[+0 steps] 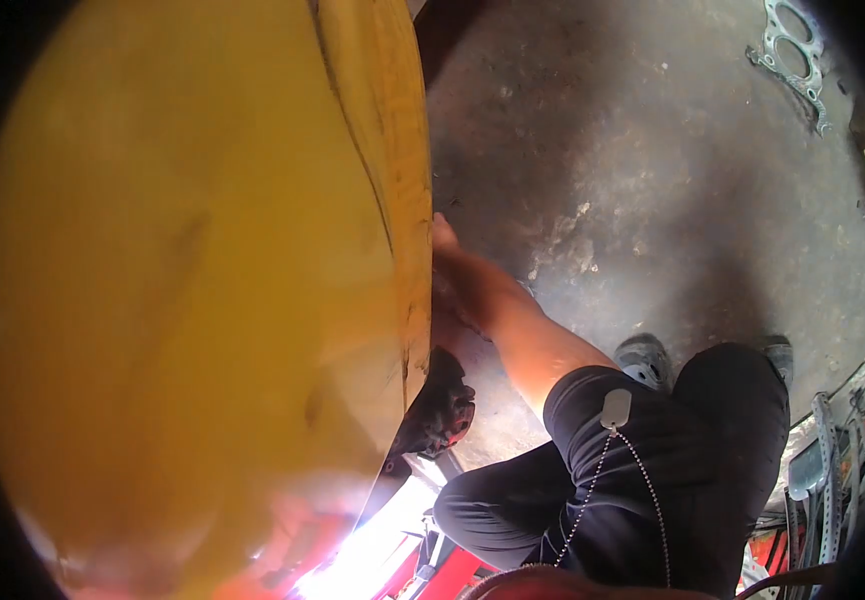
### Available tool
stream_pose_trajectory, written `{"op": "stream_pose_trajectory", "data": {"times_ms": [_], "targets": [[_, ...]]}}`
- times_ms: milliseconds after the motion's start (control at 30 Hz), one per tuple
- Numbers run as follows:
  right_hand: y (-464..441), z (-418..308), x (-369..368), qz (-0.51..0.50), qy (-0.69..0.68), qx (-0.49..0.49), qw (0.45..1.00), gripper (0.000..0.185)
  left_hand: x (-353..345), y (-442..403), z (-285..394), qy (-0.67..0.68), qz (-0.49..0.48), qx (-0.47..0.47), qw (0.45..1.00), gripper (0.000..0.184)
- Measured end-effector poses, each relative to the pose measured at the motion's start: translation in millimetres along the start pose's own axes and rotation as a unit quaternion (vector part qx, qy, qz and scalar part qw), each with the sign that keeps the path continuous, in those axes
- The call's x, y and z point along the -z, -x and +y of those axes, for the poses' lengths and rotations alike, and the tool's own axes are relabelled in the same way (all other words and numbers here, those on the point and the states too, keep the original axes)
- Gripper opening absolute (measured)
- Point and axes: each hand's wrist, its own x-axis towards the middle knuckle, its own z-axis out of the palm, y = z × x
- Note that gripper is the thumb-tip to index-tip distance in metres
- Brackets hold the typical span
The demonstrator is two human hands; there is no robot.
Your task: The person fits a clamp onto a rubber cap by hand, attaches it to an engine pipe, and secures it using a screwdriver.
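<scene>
A large yellow painted panel (202, 250), apparently vehicle bodywork, fills the left half of the head view. A bare forearm, apparently my left, stretches from a dark sleeve toward the panel's edge. Only part of my left hand (442, 234) shows beside that edge. Its fingers are hidden behind the panel, so I cannot see what they hold or touch. My right hand is not visible. Below the forearm, a dark mechanical part (442, 400) sticks out from under the panel.
A metal gasket with large round holes (797, 55) lies on the stained concrete floor (592, 150). Metal strips and scraps (827, 480) are heaped at lower right. A bright light (382, 540) glares near red parts. A tag on a bead chain (616, 408) hangs below the camera.
</scene>
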Motion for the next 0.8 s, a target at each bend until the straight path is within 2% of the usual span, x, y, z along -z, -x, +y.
{"op": "stream_pose_trajectory", "data": {"times_ms": [200, 300, 333, 400, 433, 467, 500, 633, 700, 800], "targets": [[24, -10, 68, -0.041, 0.133, 0.100, 0.985, 0.035, 5, 3, -3, 0.016, 0.016, 0.008, 1.000, 0.045], [-74, 0, -100, 0.023, 0.006, 0.044, 0.999, 0.031, -7, 0, -8, 0.032, 0.013, 0.013, 0.999, 0.045], [-71, 4, -84, 0.029, 0.013, 0.040, 0.999, 0.031, -10, -1, -8, 0.036, 0.016, 0.015, 0.999, 0.045], [-52, -10, -43, 0.024, -0.147, -0.019, 0.989, 0.029, -10, -1, -12, 0.045, 0.018, 0.019, 0.999, 0.045], [-46, -13, -24, 0.027, -0.142, -0.013, 0.989, 0.029, -8, 0, -13, 0.052, 0.023, 0.020, 0.998, 0.044], [-30, -18, 1, 0.019, -0.180, -0.050, 0.982, 0.031, -5, 0, -14, 0.054, 0.028, 0.021, 0.998, 0.044], [-25, -20, 8, 0.012, -0.217, -0.089, 0.972, 0.032, -4, 0, -14, 0.057, 0.030, 0.019, 0.998, 0.044], [-10, -11, 21, -0.026, -0.213, -0.088, 0.973, 0.033, -8, 2, -17, 0.073, 0.032, 0.024, 0.996, 0.044], [19, -18, 30, 0.006, -0.249, -0.131, 0.960, 0.039, -11, 4, -17, 0.082, 0.033, 0.027, 0.996, 0.044], [61, -26, 14, 0.068, -0.264, -0.157, 0.949, 0.035, -8, 10, -20, 0.104, 0.040, 0.035, 0.993, 0.043]]}}
